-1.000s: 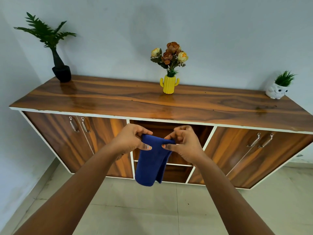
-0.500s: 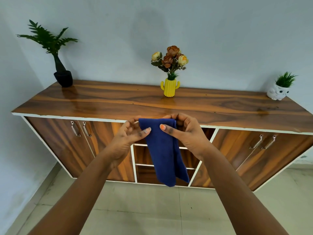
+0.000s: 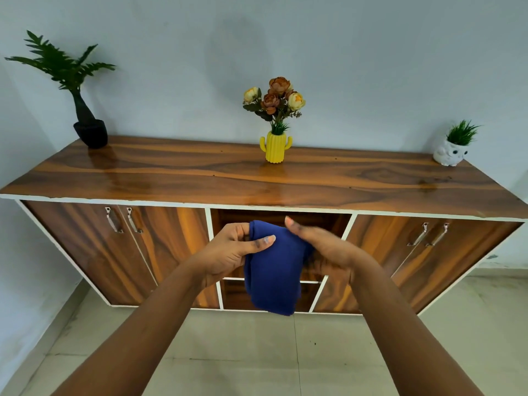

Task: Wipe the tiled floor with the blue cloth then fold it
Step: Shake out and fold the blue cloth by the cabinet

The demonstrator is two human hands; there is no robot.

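Observation:
The blue cloth (image 3: 273, 270) hangs doubled over in the air in front of the sideboard's open middle shelves. My left hand (image 3: 231, 252) pinches its upper left edge between thumb and fingers. My right hand (image 3: 320, 250) lies flat against the cloth's right side, fingers stretched out and blurred by motion; its grip on the cloth is hidden. The pale tiled floor (image 3: 257, 352) lies below my arms.
A long wooden sideboard (image 3: 257, 178) stands against the wall, with handled doors left and right. On top are a black-potted plant (image 3: 85, 124), a yellow cactus vase of flowers (image 3: 275, 144) and a white owl planter (image 3: 451, 151). A wall stands at the left.
The cloth's top edge was held stretched between both hands. Now the hands are lower, the right hand has flattened against the cloth, and the cloth hangs shorter and more bunched.

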